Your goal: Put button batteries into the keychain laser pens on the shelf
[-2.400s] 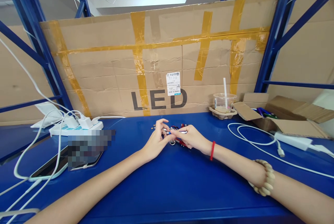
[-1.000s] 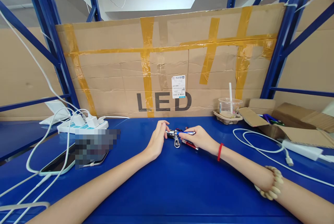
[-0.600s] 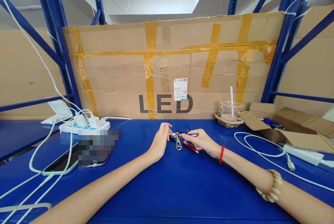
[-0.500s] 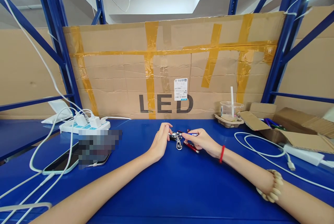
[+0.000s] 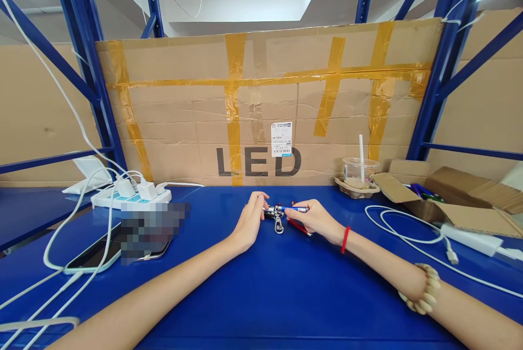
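Observation:
My left hand (image 5: 250, 220) and my right hand (image 5: 312, 218) meet over the middle of the blue table (image 5: 261, 290). Between them I hold a small blue pen-like keychain light (image 5: 291, 209), lying level, with a metal clip (image 5: 279, 225) hanging from its left end. Left fingers pinch the silver left end, and right fingers pinch the blue barrel. A red pen-like light (image 5: 300, 227) lies on the table under my right hand. A red band circles my right wrist, and a bead bracelet sits further up that forearm.
A taped cardboard sheet marked LED (image 5: 261, 108) stands behind. A power strip (image 5: 131, 196) with white cables and a phone (image 5: 92, 255) lie at left. A plastic cup with straw (image 5: 357, 170), open cardboard boxes (image 5: 445, 192) and a white charger cable (image 5: 412, 227) lie at right.
Over 2.4 s the view has tilted up a little. Both hands stay on the small light; its clip now hangs free below the left end. In the last half second almost nothing moved.

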Tool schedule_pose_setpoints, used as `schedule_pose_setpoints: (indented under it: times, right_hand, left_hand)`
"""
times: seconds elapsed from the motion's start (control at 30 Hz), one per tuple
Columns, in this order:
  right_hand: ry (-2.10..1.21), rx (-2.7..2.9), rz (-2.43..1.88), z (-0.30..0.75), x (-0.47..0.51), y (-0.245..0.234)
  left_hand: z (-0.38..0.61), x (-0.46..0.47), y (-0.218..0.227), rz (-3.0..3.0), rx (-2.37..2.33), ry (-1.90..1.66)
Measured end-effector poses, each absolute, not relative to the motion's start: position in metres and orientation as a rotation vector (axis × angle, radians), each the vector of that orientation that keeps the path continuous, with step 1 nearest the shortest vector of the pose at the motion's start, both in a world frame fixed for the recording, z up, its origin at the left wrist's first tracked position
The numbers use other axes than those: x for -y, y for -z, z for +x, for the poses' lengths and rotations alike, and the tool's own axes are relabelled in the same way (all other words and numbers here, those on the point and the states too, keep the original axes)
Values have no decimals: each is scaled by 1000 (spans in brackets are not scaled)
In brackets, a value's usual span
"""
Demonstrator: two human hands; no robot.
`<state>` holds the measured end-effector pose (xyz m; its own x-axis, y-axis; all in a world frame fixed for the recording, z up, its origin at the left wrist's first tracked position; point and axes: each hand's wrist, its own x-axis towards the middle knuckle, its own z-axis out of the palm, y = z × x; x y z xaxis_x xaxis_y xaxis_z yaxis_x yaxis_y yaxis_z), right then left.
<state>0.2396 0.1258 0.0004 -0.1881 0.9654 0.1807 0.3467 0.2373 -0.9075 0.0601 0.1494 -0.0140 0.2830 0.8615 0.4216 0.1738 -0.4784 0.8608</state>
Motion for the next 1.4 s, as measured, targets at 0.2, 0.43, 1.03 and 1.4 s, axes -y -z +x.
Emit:
schedule_pose_setpoints:
  times: [0.2,0.43,1.03,1.4]
  right_hand:
    - [-864,1784,-1217,238,-124,1]
    - [-742,1828,-1197,236,-121,0]
    - [-843,1816,-1116,229,-110,-2]
    - [-1157,1562,-983,220,-97,-9]
  left_hand:
    - [60,-145,11,1879,-943,-1204]
    - [62,-133,0,1959,-953,-1120]
    - [62,-131,0,2262,-804,-1006]
    - [60,-122,-1,2502,-885,-882]
